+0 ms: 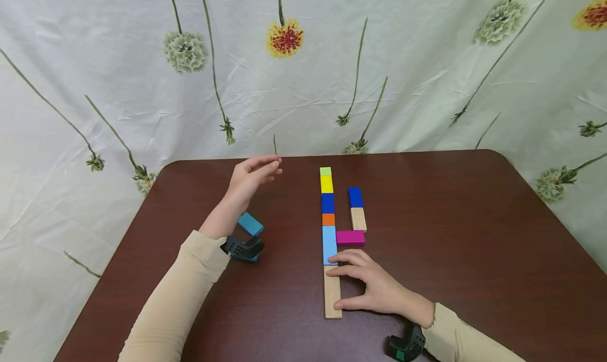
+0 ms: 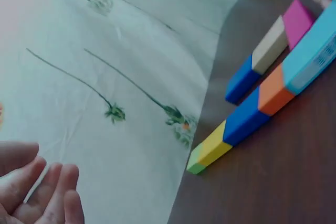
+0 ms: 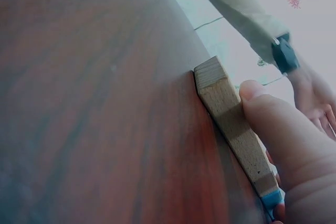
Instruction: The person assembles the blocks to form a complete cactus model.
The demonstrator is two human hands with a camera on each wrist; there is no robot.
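A straight row of blocks runs away from me in the head view. It begins with a long plain wooden block (image 1: 333,299), then a light blue block (image 1: 329,241), orange (image 1: 328,219), dark blue (image 1: 328,203), yellow (image 1: 326,184) and light green (image 1: 325,170). My right hand (image 1: 374,285) grips the wooden block, thumb by its right side and a fingertip at its left edge; another fingertip reaches the light blue block. Held near the far table edge, left of the row, my left hand (image 1: 253,177) has loosely extended fingers and holds nothing.
Right of the row, a magenta block (image 1: 351,238) touches the light blue one. Beyond it a short wooden block (image 1: 358,219) and a dark blue block (image 1: 355,197) stand in line. Blue blocks (image 1: 250,224) lie by my left wrist, one partly hidden. A flowered cloth (image 1: 303,88) hangs behind the table.
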